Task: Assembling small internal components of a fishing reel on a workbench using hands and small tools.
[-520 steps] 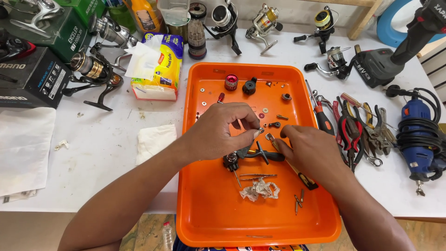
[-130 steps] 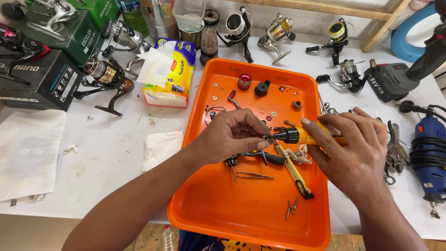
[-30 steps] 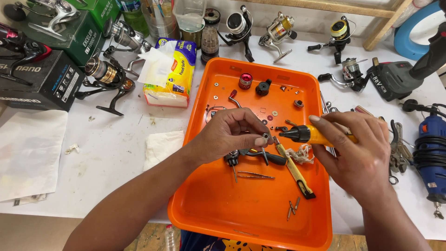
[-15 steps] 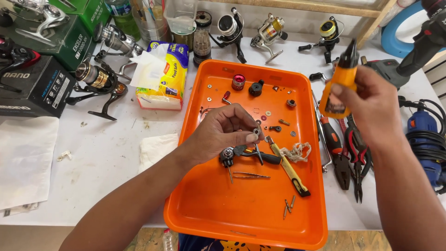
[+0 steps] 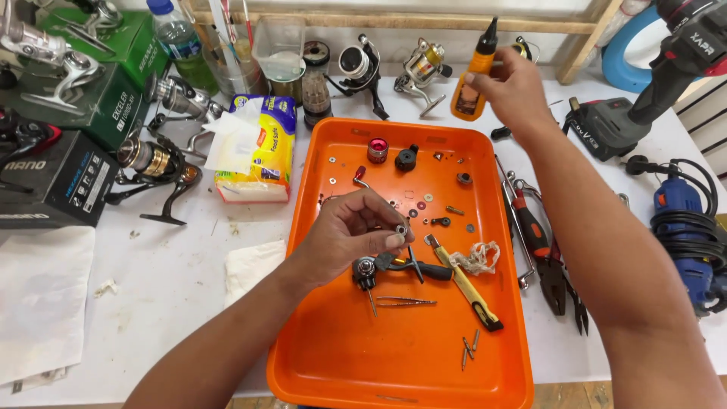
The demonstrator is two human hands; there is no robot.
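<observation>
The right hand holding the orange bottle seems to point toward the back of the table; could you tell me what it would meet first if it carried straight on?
Probably the spinning reel just left of the orange bottle that the right hand holds, then the wooden rail behind it. Depth is unclear, so the hand might pass above the reel.

left hand (image 5: pixel 356 231) pinched in fingertip grip, right hand (image 5: pixel 515 87) extended, closed grip

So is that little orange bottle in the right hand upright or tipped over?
Upright. The right hand holds the orange bottle beyond the orange tray, its black nozzle pointing up, leaning only slightly.
</observation>
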